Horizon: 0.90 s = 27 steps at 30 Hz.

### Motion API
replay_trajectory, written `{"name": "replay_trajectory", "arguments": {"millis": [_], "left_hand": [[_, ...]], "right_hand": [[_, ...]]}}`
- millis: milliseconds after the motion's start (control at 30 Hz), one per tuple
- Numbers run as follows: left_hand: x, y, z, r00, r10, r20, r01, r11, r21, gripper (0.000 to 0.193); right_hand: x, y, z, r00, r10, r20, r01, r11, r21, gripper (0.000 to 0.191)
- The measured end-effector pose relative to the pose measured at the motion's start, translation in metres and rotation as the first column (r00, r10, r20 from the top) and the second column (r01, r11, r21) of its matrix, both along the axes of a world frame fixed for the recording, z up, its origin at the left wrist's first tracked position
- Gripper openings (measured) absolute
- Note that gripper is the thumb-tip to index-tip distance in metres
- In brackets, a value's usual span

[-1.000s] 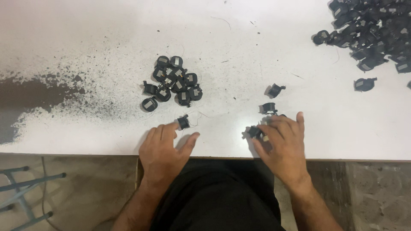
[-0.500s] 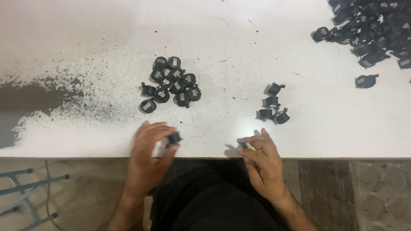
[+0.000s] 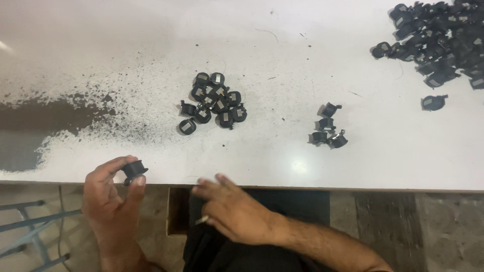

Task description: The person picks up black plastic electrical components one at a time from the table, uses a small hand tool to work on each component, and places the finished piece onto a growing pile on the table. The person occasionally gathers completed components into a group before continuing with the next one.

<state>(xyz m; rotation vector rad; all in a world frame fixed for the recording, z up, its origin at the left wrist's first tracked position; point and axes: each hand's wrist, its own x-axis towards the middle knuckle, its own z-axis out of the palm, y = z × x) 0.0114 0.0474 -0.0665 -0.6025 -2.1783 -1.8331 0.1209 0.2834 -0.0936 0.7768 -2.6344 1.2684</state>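
My left hand (image 3: 112, 199) sits just off the near edge of the white, scuffed table (image 3: 262, 161), its fingers curled and closed around a small round black plastic part (image 3: 134, 171) that I pinch between thumb and fingertips, so the part hovers right at the table's edge rather than lying on it. My right hand (image 3: 233, 207) is just beside it, to its right, below the table's edge and over my dark-clothed lap, with the fingers loosely spread and pointing toward the left hand; a thin pale metal piece (image 3: 202, 220) shows at its lower fingers, but I cannot tell whether I truly grip it or it only rests against them. Ahead of my left hand, further onto the table, lies a tight cluster of similar black round parts (image 3: 214, 104), touching one another. Ahead of my right hand and off to its right is a smaller group of four black parts (image 3: 328, 128), well apart from the cluster. Far beyond that, at the corner most distant from my right hand, is a large heap of black parts (image 3: 438, 38), with one single black part (image 3: 433, 102) lying just apart from it on the near side. A patch of worn grey speckling (image 3: 65, 118) spreads across the table beyond my left hand.
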Motion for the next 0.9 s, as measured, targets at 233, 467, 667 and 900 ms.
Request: {"name": "replay_trajectory", "arguments": {"millis": [233,467,667,900], "left_hand": [[0.008,0.072,-0.006,0.923,-0.384,0.009,0.347,0.823,-0.45,0.032],[0.008,0.142,-0.009,0.814,-0.58,0.033,0.5,0.668,-0.551,0.036],[0.017,0.141,-0.014,0.808,-0.584,-0.083,0.444,0.694,-0.566,0.042],[0.029,0.134,-0.02,0.762,-0.562,-0.323,0.22,0.693,-0.686,0.028]], "right_hand": [[0.036,0.073,-0.009,0.915,-0.4,0.057,0.394,0.852,-0.344,0.013],[0.044,0.103,0.004,0.744,-0.646,-0.17,0.668,0.714,0.212,0.03],[0.03,0.087,0.009,0.809,-0.572,-0.137,0.588,0.784,0.198,0.051],[0.031,0.081,0.002,0.778,-0.615,-0.129,0.628,0.753,0.196,0.042]]}}
